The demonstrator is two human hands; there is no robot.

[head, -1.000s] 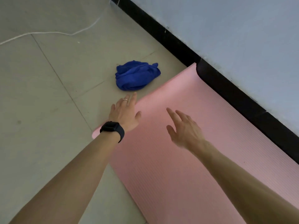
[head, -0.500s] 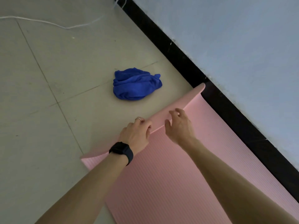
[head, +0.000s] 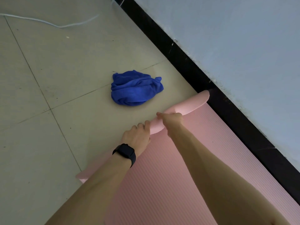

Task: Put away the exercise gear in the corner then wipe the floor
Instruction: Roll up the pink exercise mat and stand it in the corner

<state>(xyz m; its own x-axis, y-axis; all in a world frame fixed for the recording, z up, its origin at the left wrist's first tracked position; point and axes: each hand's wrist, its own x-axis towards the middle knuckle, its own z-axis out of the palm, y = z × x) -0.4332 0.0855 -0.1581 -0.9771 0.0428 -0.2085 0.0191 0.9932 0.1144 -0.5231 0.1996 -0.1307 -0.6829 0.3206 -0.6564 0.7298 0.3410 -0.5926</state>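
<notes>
Mat (head: 162, 176) edge now curled over, hands (head: 155, 129) gripping it

White cable (head: 53, 25) on tiled floor.
It trails across the frame's upper left; a black skirting board (head: 191, 65) runs diagonally below a pale wall (head: 235, 38).

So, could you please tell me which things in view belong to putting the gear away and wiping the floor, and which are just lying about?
Part of the job:
- pink ribbed foam exercise mat, far end curled up, gripped by left hand and right hand
- crumpled blue cloth on the tiled floor, likely for wiping

Just lying about:
- thin white cable across the floor
</notes>
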